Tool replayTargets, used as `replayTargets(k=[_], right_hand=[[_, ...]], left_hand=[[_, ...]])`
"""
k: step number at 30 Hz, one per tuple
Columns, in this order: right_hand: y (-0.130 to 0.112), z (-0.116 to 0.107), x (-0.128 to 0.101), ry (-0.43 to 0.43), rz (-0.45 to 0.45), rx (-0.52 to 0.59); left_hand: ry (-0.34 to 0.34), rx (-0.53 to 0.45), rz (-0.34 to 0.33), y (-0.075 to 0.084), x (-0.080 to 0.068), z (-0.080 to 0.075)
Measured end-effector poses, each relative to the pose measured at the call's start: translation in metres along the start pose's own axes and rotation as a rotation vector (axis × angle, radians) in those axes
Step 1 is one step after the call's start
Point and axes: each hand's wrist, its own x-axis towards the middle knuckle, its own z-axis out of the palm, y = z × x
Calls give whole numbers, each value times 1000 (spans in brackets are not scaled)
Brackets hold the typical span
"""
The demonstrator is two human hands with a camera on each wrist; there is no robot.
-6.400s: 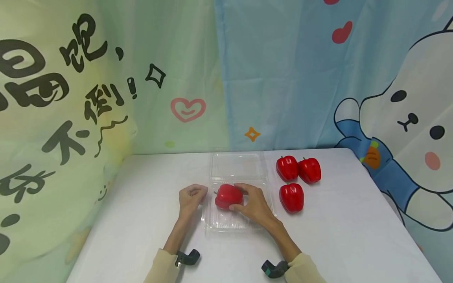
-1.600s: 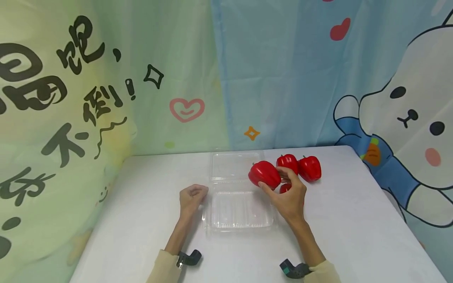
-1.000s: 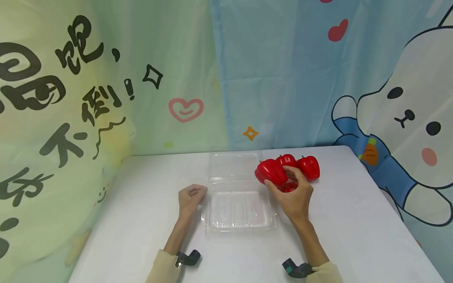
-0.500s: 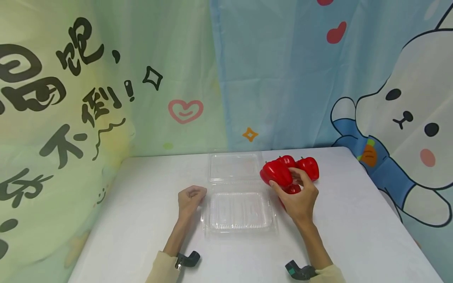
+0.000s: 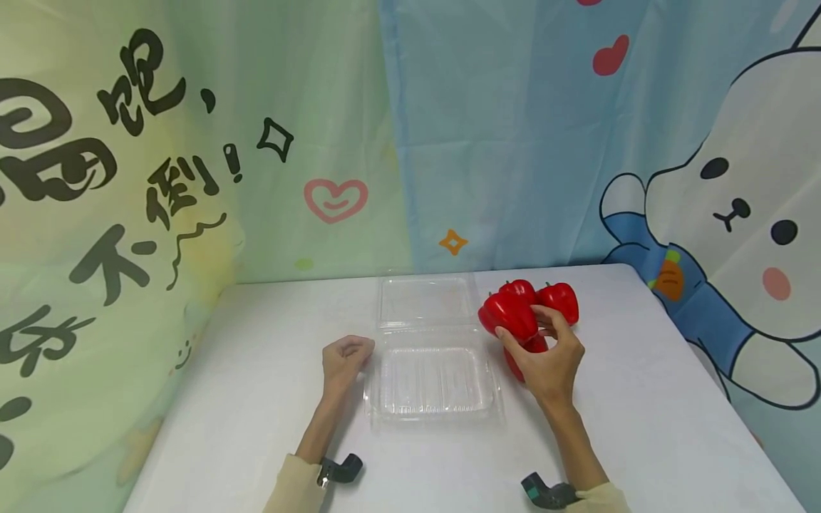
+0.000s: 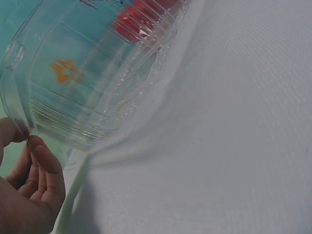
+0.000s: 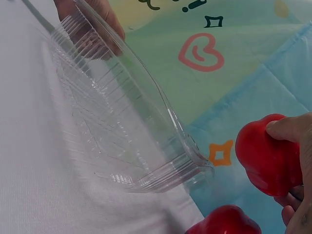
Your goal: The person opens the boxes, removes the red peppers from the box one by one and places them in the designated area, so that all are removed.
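Note:
A glossy red bell pepper (image 5: 508, 317) is gripped between the thumb and fingers of my right hand (image 5: 551, 360). It hangs over the right side of the clear plastic clamshell box (image 5: 432, 412), overlapping the other peppers in the head view. My left hand (image 5: 346, 362) pinches the box's left rim; the left wrist view shows thumb and fingertip meeting at its edge. The box lies with its lid (image 5: 425, 301) folded back, and its tray holds nothing. Close below the held pepper sits another red bell pepper (image 5: 516, 367), partly hidden by my right hand.
Two more red bell peppers stand at the back right, one behind the held pepper (image 5: 521, 288) and one farther right (image 5: 561, 303). A white-covered table (image 5: 256, 399) lies under everything. Behind it hangs a printed curtain (image 5: 500, 142).
Earlier the red bell pepper was inside the box tray in my right hand's grip. My right hand has lifted it out and carried it right, towards the other peppers. My left hand stays put.

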Motion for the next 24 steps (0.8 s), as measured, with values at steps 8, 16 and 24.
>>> replayTargets(k=[8, 16, 24], right_hand=[[2, -4, 3, 24, -11, -20], [6, -10, 4, 43, -7, -13], [8, -16, 6, 71, -7, -31]], left_hand=[[4, 5, -15, 1, -1, 1], [16, 27, -30, 1, -1, 2], [11, 0, -21, 3, -2, 2]])
